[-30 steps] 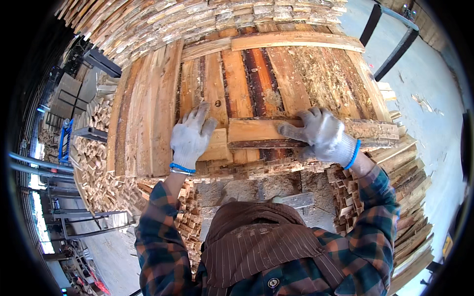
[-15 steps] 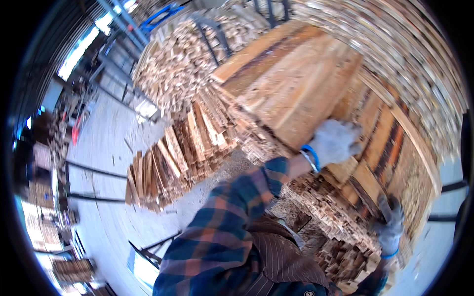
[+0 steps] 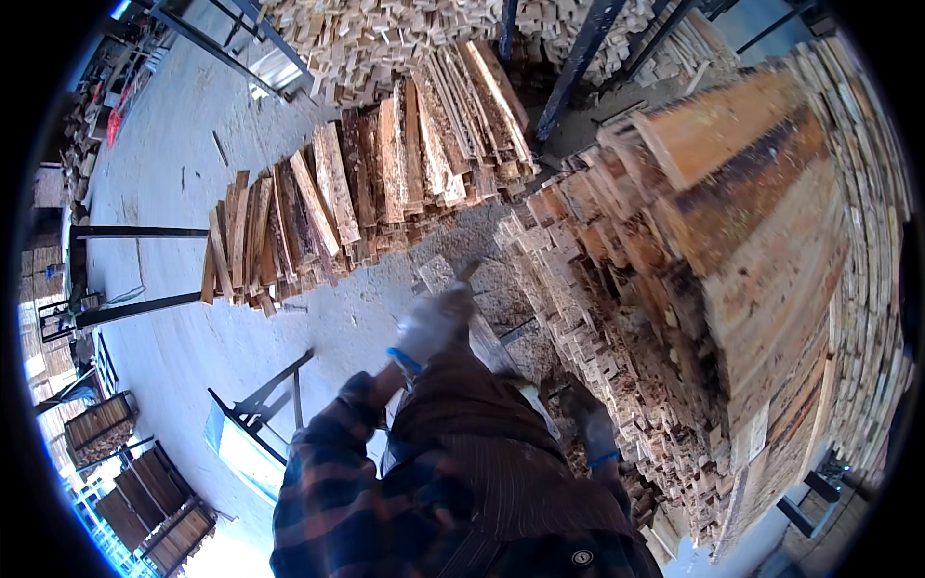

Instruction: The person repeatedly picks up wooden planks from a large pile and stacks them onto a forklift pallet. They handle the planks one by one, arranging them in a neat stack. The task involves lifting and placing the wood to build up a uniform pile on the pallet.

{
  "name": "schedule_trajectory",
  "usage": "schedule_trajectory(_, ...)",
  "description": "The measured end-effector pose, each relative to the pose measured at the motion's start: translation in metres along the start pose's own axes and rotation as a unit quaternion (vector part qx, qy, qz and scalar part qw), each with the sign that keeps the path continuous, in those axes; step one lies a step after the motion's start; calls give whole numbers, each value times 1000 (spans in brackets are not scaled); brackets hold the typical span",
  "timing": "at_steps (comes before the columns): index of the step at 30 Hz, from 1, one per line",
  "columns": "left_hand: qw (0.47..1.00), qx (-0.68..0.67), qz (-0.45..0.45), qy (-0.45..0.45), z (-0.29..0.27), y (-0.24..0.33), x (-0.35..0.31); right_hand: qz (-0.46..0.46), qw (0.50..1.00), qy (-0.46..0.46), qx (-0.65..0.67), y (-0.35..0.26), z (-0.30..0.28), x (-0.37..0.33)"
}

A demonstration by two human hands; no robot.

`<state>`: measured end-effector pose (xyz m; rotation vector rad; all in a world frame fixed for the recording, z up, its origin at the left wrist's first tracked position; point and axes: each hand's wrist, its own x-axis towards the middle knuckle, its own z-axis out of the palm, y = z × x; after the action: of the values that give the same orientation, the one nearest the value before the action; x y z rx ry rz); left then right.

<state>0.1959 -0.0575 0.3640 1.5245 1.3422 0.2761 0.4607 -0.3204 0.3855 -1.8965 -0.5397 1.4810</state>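
Observation:
My left hand (image 3: pixel 434 323), in a pale grey glove with a blue band at the wrist, is low in front of my body, blurred by motion. Its fingers look closed, and a narrow brown end pokes out beyond them; what it belongs to is unclear. A pale board (image 3: pixel 489 344) lies below and beside that hand. My right hand (image 3: pixel 586 416), also gloved, hangs in shadow beside the near side of the tall wood stack (image 3: pixel 617 318); its fingers are smeared and hard to read. Wide brown boards (image 3: pixel 771 279) lie on top of that stack.
A curved row of leaning wood strips (image 3: pixel 376 183) stands on the concrete floor (image 3: pixel 154 193) ahead left. Behind it is a large heap of wood offcuts (image 3: pixel 385 39). Dark metal posts (image 3: pixel 578 67) rise at the back. A metal frame (image 3: pixel 265 395) stands at near left.
Both hands have left the boards on top of the stack, the left moving to the left and the right drawn back beside the stack. My view has turned left.

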Motion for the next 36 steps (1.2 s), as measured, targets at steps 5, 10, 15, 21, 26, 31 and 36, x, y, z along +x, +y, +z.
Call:
schedule_trajectory(5, 933, -15, -244, 264, -131, -184, 5, 18, 974, -5, -226, -30, 28, 96)
schedule_trajectory(10, 861, -288, -328, 261, -162, -181, -4, 35, 994, 39, -91, 29, 12, 181)
schedule_trajectory(15, 858, -360, -306, 202, -139, -156, 10, 77, 969, 10, 235, -40, 21, 202)
schedule_trajectory(21, 883, -355, -234, 200, -128, -101, 35, 43, 954, 4, 296, -27, 5, 224)
schedule_trajectory(26, 926, -298, -144, 182, -128, -45, 84, 14, 969, 72, 237, -28, 17, 221)
schedule_trajectory(31, 925, -314, -172, 126, -116, -10, 164, 7, 968, 15, 249, -5, 33, 227)
schedule_trajectory(36, 929, -322, -171, 63, -94, -71, 266, 86, 966, -61, 238, -85, 135, 263)
